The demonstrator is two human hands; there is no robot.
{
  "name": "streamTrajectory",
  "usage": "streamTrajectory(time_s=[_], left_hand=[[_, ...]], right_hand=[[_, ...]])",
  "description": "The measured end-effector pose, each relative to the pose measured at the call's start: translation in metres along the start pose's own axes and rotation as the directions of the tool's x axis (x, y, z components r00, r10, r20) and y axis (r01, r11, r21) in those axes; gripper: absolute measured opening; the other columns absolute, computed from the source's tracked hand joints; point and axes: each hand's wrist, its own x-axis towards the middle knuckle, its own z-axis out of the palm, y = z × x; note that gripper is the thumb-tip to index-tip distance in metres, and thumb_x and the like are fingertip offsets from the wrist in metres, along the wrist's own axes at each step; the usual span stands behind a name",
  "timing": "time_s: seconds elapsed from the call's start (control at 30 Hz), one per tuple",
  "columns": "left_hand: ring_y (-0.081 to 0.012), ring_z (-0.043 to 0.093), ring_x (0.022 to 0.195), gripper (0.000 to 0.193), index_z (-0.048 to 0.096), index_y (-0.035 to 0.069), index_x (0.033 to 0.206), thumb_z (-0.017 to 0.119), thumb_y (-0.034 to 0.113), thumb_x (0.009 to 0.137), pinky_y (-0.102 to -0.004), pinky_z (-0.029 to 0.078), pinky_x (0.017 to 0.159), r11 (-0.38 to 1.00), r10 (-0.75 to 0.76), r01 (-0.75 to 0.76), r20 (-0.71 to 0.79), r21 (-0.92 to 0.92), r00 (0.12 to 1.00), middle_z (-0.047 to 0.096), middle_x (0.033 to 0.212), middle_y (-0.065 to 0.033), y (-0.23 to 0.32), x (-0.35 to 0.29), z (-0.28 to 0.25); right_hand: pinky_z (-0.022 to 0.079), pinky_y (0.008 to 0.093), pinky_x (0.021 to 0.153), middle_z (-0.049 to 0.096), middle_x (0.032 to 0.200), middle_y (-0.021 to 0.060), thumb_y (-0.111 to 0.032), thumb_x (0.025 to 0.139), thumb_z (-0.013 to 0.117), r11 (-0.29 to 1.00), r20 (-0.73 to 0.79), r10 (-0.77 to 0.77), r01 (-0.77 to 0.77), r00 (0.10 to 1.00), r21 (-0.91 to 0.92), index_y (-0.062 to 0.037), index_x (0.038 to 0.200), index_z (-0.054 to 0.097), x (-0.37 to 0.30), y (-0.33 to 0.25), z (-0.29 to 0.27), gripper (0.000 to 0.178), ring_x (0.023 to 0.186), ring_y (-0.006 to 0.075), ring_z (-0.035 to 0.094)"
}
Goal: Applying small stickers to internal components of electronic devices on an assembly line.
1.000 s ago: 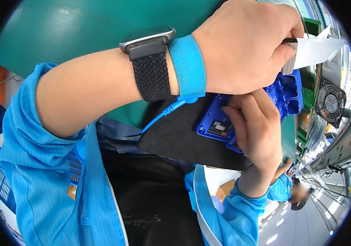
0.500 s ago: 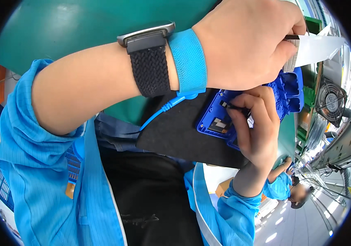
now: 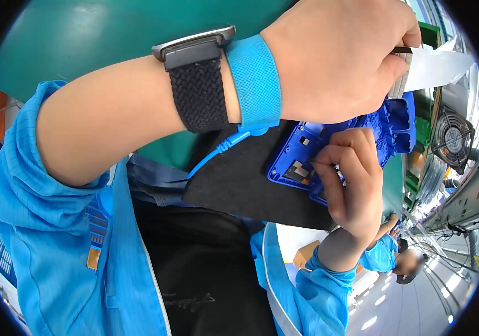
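My left hand (image 3: pixel 351 61) reaches across from the left, wearing a black-strapped watch (image 3: pixel 197 75) and a light blue wrist strap (image 3: pixel 255 81) with a blue cord. Its thumb and fingers are closed on a white sheet (image 3: pixel 438 68) with a beige layered edge. Below it, my right hand (image 3: pixel 354 179) is held in a pinch over a blue plastic housing (image 3: pixel 284 159). A small dark tip shows at its fingertips; what it belongs to is hidden. Inside the housing are a small square (image 3: pixel 304 141) and a silvery, dark-edged part (image 3: pixel 297 171). Further blue moulded parts (image 3: pixel 399 120) lie beyond.
A black mat (image 3: pixel 239 179) lies under the housing on the green table (image 3: pixel 99 39). Right of it stand green bins (image 3: pixel 430 35) and a round fan (image 3: pixel 453 140). Another person in blue (image 3: pixel 382 255) is at the lower right.
My right hand has drawn back slightly down from the small square, which now shows uncovered in the housing. The left hand keeps its grip on the sheet, almost unmoved.
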Motion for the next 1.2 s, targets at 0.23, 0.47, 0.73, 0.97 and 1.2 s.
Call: streamTrajectory(time_s=[0.23, 0.47, 0.73, 0.97, 1.2], left_hand=[[-0.0422, 0.064, 0.066, 0.012, 0.058, -0.006, 0.096, 0.061, 0.003, 0.088, -0.0425, 0.05, 0.059, 0.999, -0.01, 0.009, 0.037, 0.033, 0.999, 0.063, 0.072, -0.0256, -0.004, 0.003, -0.001], [-0.0425, 0.064, 0.067, 0.013, 0.057, -0.006, 0.096, 0.061, 0.004, 0.088, -0.0431, 0.05, 0.059, 0.997, -0.078, 0.078, 0.068, 0.003, 0.995, 0.063, 0.071, -0.0257, -0.003, 0.003, -0.001], [-0.0399, 0.063, 0.066, 0.013, 0.055, -0.005, 0.098, 0.06, 0.004, 0.09, -0.0398, 0.049, 0.06, 0.998, -0.063, 0.063, 0.047, -0.006, 0.997, 0.063, 0.073, -0.024, 0.005, 0.003, 0.002], [-0.0158, 0.06, 0.071, 0.017, 0.052, -0.002, 0.108, 0.06, 0.01, 0.098, -0.0295, 0.046, 0.063, 0.943, -0.328, 0.315, 0.135, 0.104, 0.935, 0.062, 0.085, -0.0109, 0.018, 0.013, -0.004], [-0.0125, 0.053, 0.109, 0.022, 0.053, -0.003, 0.119, 0.05, 0.013, 0.104, -0.0288, 0.042, 0.098, 0.816, -0.555, 0.526, 0.075, 0.239, 0.828, 0.06, 0.119, -0.0088, 0.049, -0.031, -0.068]], right_hand=[[0.047, 0.0377, 0.071, 0.058, 0.092, 0.013, 0.006, 0.071, 0.074, 1.0, 0.01, 0.008, -0.008, 1.0, -0.025, -0.0003, 0.086, 0.064, 0.001, 0.0, -0.001, 0.019, 0.083, 0.0312, 0.055], [0.048, 0.0379, 0.071, 0.059, 0.092, 0.0131, 0.006, 0.07, 0.074, 0.999, 0.012, 0.013, -0.012, 1.0, -0.053, -0.0005, 0.087, 0.064, -0.001, -0.001, 0.0, 0.021, 0.083, 0.0315, 0.055], [0.048, 0.0379, 0.072, 0.059, 0.093, 0.0128, 0.006, 0.069, 0.076, 0.994, -0.081, 0.093, -0.088, 0.992, 0.068, -0.0012, 0.088, 0.063, -0.005, 0.001, -0.004, 0.024, 0.085, 0.0316, 0.056], [0.045, 0.0321, 0.087, 0.059, 0.102, 0.0146, 0.011, 0.071, 0.072, 0.99, -0.422, 0.123, -0.142, 0.898, -0.013, 0.0006, 0.094, 0.059, -0.032, 0.002, -0.005, 0.029, 0.096, 0.0249, 0.057], [0.043, 0.0357, 0.101, 0.061, 0.127, 0.0202, -0.024, 0.103, 0.057, 0.572, -0.655, 0.694, -0.781, 0.298, 0.25, 0.0087, 0.127, 0.057, -0.191, 0.071, 0.019, 0.04, 0.117, 0.0247, 0.057]])
